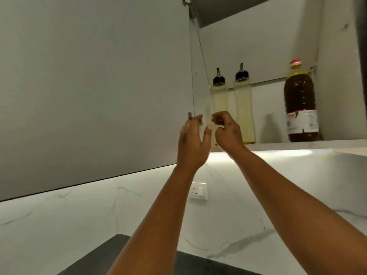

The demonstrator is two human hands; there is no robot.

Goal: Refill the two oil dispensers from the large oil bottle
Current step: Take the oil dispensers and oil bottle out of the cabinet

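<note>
Two tall clear oil dispensers with black pour spouts stand side by side on the open cabinet's shelf [297, 144], the left dispenser [218, 96] and the right dispenser [243, 108]. The large oil bottle [300, 104] with dark oil, a red cap and a red-and-white label stands to their right. My left hand [193, 143] is raised at the edge of the cabinet door, its fingertips on the edge by the small handle. My right hand [227, 132] is in front of the left dispenser's lower part, fingers curled, holding nothing that I can see.
The grey cabinet door [89, 86] fills the left of the view. Below is a white marble backsplash with a wall socket [197, 191]. A dark countertop [119, 255] lies at the bottom. An under-cabinet light glows beneath the shelf.
</note>
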